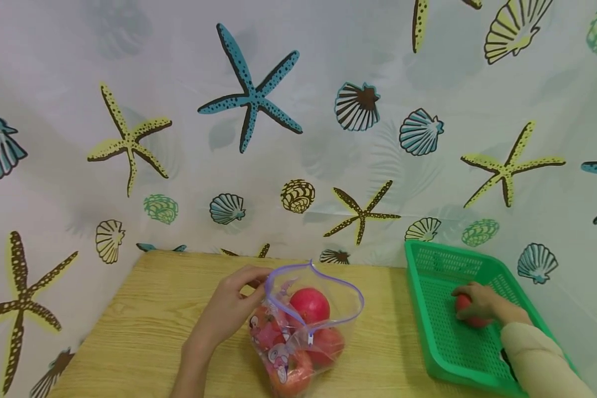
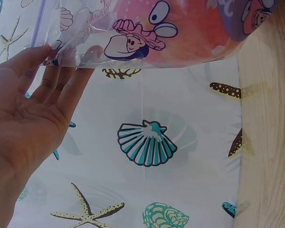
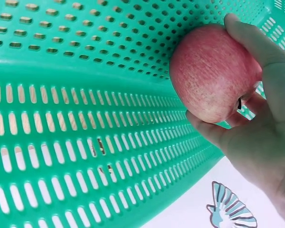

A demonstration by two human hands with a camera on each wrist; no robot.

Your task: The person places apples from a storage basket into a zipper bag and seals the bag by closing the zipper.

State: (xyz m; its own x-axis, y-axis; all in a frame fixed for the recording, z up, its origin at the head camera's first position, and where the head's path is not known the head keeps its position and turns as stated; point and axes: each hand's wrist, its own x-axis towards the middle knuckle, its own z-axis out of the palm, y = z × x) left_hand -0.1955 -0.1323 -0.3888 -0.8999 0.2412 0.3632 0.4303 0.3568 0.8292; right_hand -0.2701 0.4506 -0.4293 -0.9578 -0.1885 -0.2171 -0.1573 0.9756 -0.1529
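A clear zip bag (image 1: 279, 356) with a purple rim and printed cartoon figures stands on the table, its mouth wide. Several red, round fruits (image 1: 310, 305) fill it; the plastic partly covers them. At the bag's left edge, my left hand (image 1: 226, 307) pinches the plastic near the rim. In the left wrist view, the thumb and fingers of that hand (image 2: 33, 107) meet at the bag's edge. Over in the green basket (image 1: 425, 337), my right hand (image 1: 485, 303) grips a red apple (image 3: 213, 73), thumb on one side and fingers on the other.
The wooden table (image 1: 164, 309) runs up to a pale curtain (image 1: 298, 155) printed with starfish and shells. The basket's perforated walls rise around my right hand, at the table's right side. The bag stands left of the basket, with bare wood between them.
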